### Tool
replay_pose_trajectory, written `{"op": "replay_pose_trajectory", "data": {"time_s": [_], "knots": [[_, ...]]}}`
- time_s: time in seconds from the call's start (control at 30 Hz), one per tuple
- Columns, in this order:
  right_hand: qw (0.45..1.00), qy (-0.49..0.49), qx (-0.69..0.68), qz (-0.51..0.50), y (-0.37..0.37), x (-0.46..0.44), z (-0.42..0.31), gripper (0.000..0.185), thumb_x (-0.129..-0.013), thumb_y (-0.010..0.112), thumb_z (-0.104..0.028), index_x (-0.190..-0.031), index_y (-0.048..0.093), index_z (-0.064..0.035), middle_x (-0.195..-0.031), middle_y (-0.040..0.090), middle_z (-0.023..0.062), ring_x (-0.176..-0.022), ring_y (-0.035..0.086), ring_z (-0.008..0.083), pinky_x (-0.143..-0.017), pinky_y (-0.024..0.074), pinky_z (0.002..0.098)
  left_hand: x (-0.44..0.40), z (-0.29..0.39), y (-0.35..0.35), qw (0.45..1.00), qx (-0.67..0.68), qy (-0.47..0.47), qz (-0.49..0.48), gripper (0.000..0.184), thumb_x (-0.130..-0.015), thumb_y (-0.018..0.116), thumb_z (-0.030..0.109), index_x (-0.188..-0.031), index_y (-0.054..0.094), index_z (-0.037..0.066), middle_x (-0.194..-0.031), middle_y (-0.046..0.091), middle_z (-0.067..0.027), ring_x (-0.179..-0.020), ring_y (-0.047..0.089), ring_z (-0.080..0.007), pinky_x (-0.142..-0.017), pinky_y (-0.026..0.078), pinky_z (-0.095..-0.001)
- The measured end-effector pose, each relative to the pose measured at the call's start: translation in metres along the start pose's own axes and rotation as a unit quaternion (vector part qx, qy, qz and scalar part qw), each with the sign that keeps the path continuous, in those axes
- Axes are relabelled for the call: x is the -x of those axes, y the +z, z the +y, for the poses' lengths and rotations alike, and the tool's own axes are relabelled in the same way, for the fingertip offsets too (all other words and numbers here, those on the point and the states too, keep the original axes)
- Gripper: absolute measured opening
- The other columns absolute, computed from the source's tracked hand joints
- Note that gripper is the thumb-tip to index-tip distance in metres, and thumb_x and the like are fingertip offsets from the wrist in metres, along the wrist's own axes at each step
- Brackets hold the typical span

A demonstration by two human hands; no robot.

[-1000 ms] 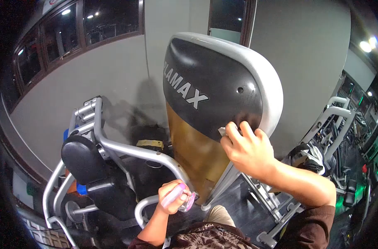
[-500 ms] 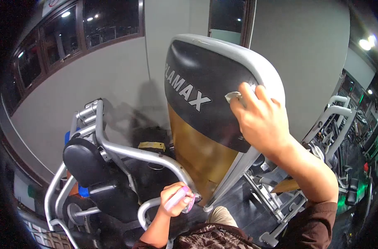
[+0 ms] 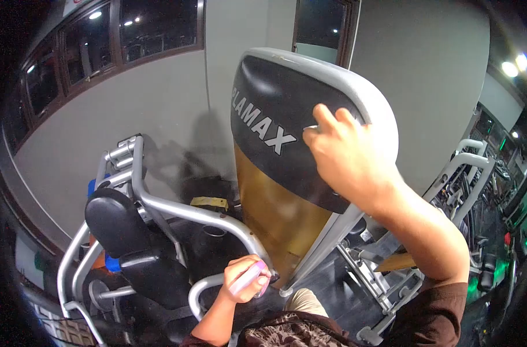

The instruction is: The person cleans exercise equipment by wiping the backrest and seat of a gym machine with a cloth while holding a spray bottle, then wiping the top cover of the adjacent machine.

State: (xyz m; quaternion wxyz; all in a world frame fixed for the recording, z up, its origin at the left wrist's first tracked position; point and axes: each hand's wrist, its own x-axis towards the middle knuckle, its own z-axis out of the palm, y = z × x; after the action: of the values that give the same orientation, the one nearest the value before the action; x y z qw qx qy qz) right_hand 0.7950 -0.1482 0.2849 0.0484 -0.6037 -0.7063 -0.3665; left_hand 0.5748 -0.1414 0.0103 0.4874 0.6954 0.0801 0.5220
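My right hand [image 3: 350, 153] presses with bent fingers on the black upper panel [image 3: 275, 110] of a tall gym machine cover. A thin pale edge of a cloth [image 3: 311, 128] shows at the fingertips; the rest of it is hidden under the hand. The white letters on the panel end just left of these fingers. Lower down, my left hand [image 3: 240, 280] is closed around what looks like a pink-and-white spray bottle [image 3: 249, 276], seen from above. It is beside the bent silver tube [image 3: 211, 217] of the machine, and its underside is hidden.
A black padded seat [image 3: 116, 222] in a silver frame stands at the left. The cover's lower part is a gold panel [image 3: 275, 214]. More gym machines [image 3: 466, 168] stand at the right. Behind are a grey wall [image 3: 153, 110] and dark windows [image 3: 156, 29].
My right hand has moved left and slightly up across the black panel, toward the letters, and less of the cloth shows. The left hand stays nearly in place with the spray bottle.
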Motion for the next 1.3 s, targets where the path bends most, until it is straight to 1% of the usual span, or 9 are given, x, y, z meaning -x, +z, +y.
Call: {"op": "replay_pose_trajectory", "data": {"time_s": [0.1, 0.23, 0.37, 0.4, 0.47, 0.57, 0.8, 1.13, 1.3], "knots": [[0.996, 0.077, 0.035, 0.029, -0.011, -0.015, 0.019, 0.023, -0.087, 0.063, -0.013, -0.104, 0.077, -0.0159, -0.111, 0.06, 0.0094, -0.106, 0.064, 0.0288, -0.086, 0.0582, 0.0437, 0.001, 0.0, -0.001, 1.0, -0.003, 0.0, -0.005, 0.032, -0.091, 0.073, 0.025, -0.084, 0.063, -0.005, -0.079, 0.067, -0.0148, -0.063, 0.068, -0.0174, -0.06, 0.055, -0.0287], [0.989, 0.132, 0.0, 0.06, -0.017, -0.031, 0.048, 0.017, -0.088, 0.06, -0.013, -0.097, 0.074, -0.0072, -0.112, 0.063, 0.0149, -0.107, 0.067, 0.0333, -0.083, 0.0603, 0.0467, 0.002, -0.003, -0.002, 1.0, -0.011, 0.007, -0.008, 0.033, -0.091, 0.073, 0.027, -0.083, 0.063, -0.004, -0.079, 0.067, -0.0146, -0.064, 0.068, -0.0176, -0.06, 0.056, -0.0294], [0.995, -0.025, 0.026, 0.092, 0.009, 0.012, 0.012, 0.012, -0.08, 0.064, -0.012, -0.088, 0.071, -0.0054, -0.112, 0.056, 0.0149, -0.101, 0.061, 0.0331, -0.074, 0.06, 0.0457, 0.003, -0.005, -0.001, 0.999, -0.027, 0.024, 0.002, 0.034, -0.093, 0.073, 0.027, -0.084, 0.063, -0.004, -0.08, 0.067, -0.0146, -0.064, 0.068, -0.0177, -0.06, 0.056, -0.0293], [0.999, -0.025, 0.028, 0.008, 0.009, 0.028, -0.004, 0.023, -0.083, 0.063, -0.011, -0.104, 0.071, -0.0085, -0.115, 0.054, 0.0113, -0.101, 0.06, 0.029, -0.077, 0.0595, 0.045, 0.004, -0.004, -0.001, 0.999, -0.032, 0.042, 0.009, 0.034, -0.093, 0.073, 0.027, -0.084, 0.063, -0.004, -0.08, 0.067, -0.0147, -0.064, 0.068, -0.0178, -0.059, 0.056, -0.0292], [0.997, -0.06, 0.008, -0.048, 0.025, 0.054, -0.019, 0.024, -0.079, 0.067, -0.016, -0.102, 0.071, -0.0098, -0.117, 0.053, 0.0081, -0.101, 0.059, 0.0256, -0.07, 0.0593, 0.0408, 0.006, 0.0, -0.001, 0.997, -0.034, 0.066, 0.025, 0.034, -0.094, 0.072, 0.027, -0.084, 0.063, -0.004, -0.08, 0.067, -0.0148, -0.064, 0.067, -0.0181, -0.059, 0.056, -0.0295], [0.994, -0.112, 0.012, 0.012, 0.032, 0.074, -0.013, 0.016, -0.078, 0.067, -0.022, -0.087, 0.068, -0.0085, -0.106, 0.052, 0.0081, -0.095, 0.058, 0.0219, -0.061, 0.0572, 0.0338, 0.012, 0.008, 0.002, 0.995, -0.029, 0.084, 0.051, 0.034, -0.095, 0.071, 0.026, -0.083, 0.062, -0.005, -0.079, 0.066, -0.0152, -0.064, 0.067, -0.0192, -0.059, 0.056, -0.0306], [0.989, -0.144, 0.01, 0.023, 0.033, 0.085, -0.026, 0.018, -0.076, 0.067, -0.025, -0.085, 0.067, -0.0097, -0.102, 0.052, 0.0068, -0.091, 0.057, 0.0204, -0.058, 0.055, 0.0315, 0.011, 0.01, 0.009, 0.989, -0.041, 0.129, 0.065, 0.037, -0.094, 0.071, 0.027, -0.082, 0.062, -0.007, -0.077, 0.066, -0.0163, -0.065, 0.068, -0.0221, -0.06, 0.057, -0.0328], [0.977, 0.089, 0.02, 0.193, 0.003, 0.024, 0.029, 0.015, -0.079, 0.066, -0.015, -0.093, 0.069, -0.0119, -0.104, 0.055, 0.0079, -0.092, 0.061, 0.027, -0.064, 0.0586, 0.0389, 0.007, 0.009, 0.005, 0.986, -0.083, 0.124, 0.08, 0.039, -0.093, 0.071, 0.03, -0.083, 0.063, -0.007, -0.079, 0.068, -0.0182, -0.065, 0.068, -0.0221, -0.06, 0.057, -0.0316], [0.98, -0.08, 0.1, 0.155, 0.04, 0.069, -0.01, 0.021, -0.077, 0.066, -0.025, -0.09, 0.07, -0.0091, -0.105, 0.057, 0.0076, -0.091, 0.058, 0.0235, -0.059, 0.0515, 0.0335, 0.009, 0.007, 0.005, 0.985, -0.076, 0.119, 0.094, 0.037, -0.093, 0.07, 0.028, -0.083, 0.063, -0.007, -0.078, 0.067, -0.0173, -0.065, 0.068, -0.0221, -0.061, 0.057, -0.0323]]}}
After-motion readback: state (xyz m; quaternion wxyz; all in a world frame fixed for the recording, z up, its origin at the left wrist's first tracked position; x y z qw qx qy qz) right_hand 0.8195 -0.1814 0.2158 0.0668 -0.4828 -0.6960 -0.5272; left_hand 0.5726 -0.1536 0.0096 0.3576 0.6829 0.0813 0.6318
